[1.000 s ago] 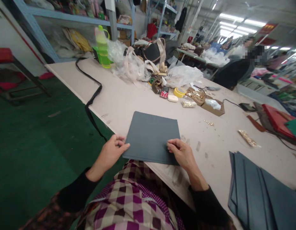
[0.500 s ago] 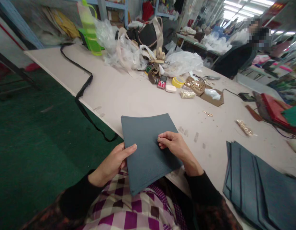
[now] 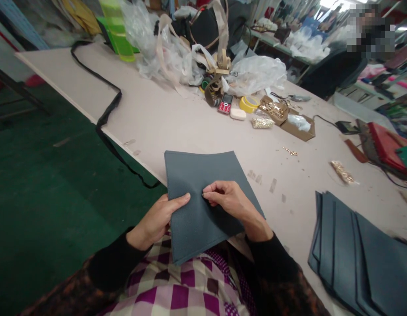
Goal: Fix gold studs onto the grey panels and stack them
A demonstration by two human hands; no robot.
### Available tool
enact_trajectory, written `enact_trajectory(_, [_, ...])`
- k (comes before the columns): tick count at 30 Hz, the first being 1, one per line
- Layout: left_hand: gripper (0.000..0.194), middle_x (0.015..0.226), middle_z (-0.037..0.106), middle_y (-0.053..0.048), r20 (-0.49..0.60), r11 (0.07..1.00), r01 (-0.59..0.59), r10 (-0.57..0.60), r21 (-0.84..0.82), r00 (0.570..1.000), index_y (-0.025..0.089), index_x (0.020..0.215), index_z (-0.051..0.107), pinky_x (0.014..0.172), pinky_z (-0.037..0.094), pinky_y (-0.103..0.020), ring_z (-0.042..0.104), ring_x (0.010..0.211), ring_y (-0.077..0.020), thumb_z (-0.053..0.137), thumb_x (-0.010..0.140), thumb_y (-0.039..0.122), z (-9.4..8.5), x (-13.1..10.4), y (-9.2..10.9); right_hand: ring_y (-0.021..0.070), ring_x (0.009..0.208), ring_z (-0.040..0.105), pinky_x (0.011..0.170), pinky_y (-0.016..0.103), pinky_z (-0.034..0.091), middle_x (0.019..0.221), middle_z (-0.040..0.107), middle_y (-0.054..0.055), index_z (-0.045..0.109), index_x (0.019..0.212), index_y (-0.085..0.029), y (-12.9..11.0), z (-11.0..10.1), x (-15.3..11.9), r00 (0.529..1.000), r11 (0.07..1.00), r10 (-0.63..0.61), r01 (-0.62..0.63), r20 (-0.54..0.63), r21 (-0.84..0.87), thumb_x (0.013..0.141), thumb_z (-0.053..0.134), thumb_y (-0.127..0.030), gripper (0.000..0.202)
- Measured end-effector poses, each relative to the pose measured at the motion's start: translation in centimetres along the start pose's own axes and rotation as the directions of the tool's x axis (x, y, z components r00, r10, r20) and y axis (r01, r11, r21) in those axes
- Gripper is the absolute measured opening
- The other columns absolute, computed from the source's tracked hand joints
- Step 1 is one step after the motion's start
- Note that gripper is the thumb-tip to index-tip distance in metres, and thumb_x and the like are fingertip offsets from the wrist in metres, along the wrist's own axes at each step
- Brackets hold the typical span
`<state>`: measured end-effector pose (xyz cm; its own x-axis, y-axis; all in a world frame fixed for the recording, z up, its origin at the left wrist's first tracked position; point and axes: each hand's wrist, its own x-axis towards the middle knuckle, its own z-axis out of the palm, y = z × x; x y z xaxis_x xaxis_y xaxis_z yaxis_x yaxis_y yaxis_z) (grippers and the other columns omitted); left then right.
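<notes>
A dark blue-grey leather-like panel (image 3: 196, 171) with stitched edges lies tilted across my lap and the table's front edge. My left hand (image 3: 162, 217) grips its left side, thumb on top and fingers underneath. Over the panel's middle, my right hand (image 3: 228, 197) is closed in a pinch at the surface. A tiny dark thing shows at those fingertips, too small to name. More panels of the same colour (image 3: 344, 245) lie overlapped on the table to the right.
On the table (image 3: 150, 114) are gold metal pieces (image 3: 290, 151), a small bag of gold parts (image 3: 342, 172), open cardboard boxes (image 3: 298, 129), yellow tape (image 3: 249, 104) and a red phone (image 3: 225, 103). A black strap (image 3: 107, 114) hangs over the left edge. A person (image 3: 335, 66) is at the back right.
My right hand has moved left across the panel, closer to my left thumb, still pinched. My left hand keeps its hold. The camera view has shifted slightly.
</notes>
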<state>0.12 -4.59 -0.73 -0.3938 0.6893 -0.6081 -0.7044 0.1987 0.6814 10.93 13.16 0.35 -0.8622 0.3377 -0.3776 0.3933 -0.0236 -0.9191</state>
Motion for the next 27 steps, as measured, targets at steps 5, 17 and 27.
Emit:
enact_trajectory(5, [0.047,0.077,0.07,-0.007,0.01,1.0,0.006,-0.006,0.008,1.0,0.013,0.098,0.072,0.062,0.056,-0.027,0.066,0.067,-0.0199,0.086,0.066,0.045,-0.1,0.0,0.0,0.0088,0.061,0.053,0.06,0.023,0.045,0.068,0.061,0.0,0.069,0.08,-0.013,-0.2,0.5,0.1,1.0,0.999,0.017,-0.018,0.022,0.042,0.075,0.071,-0.034,0.021])
enact_trajectory(17, [0.043,0.085,0.073,-0.008,0.105,0.999,-0.043,0.041,0.02,0.994,0.014,0.101,0.074,0.064,0.055,-0.024,0.063,0.066,-0.0166,0.082,0.072,0.045,-0.2,-0.3,0.1,0.0077,0.055,0.054,0.055,0.021,0.046,0.062,0.059,-0.002,0.064,0.076,-0.013,-0.3,0.5,0.2,0.997,0.995,0.006,-0.012,0.071,0.095,0.074,0.073,-0.032,0.021])
enact_trajectory(27, [0.061,0.098,0.074,-0.01,0.094,0.941,-0.119,0.093,0.315,0.991,0.013,0.11,0.072,0.078,0.058,-0.032,0.069,0.089,-0.03,0.074,0.072,0.061,0.1,-0.6,1.1,0.0106,0.055,0.055,0.052,0.022,0.042,0.062,0.061,-0.002,0.061,0.076,-0.017,-1.8,0.3,0.2,0.997,0.989,-0.004,-0.007,-0.072,-0.149,0.069,0.079,-0.036,0.027])
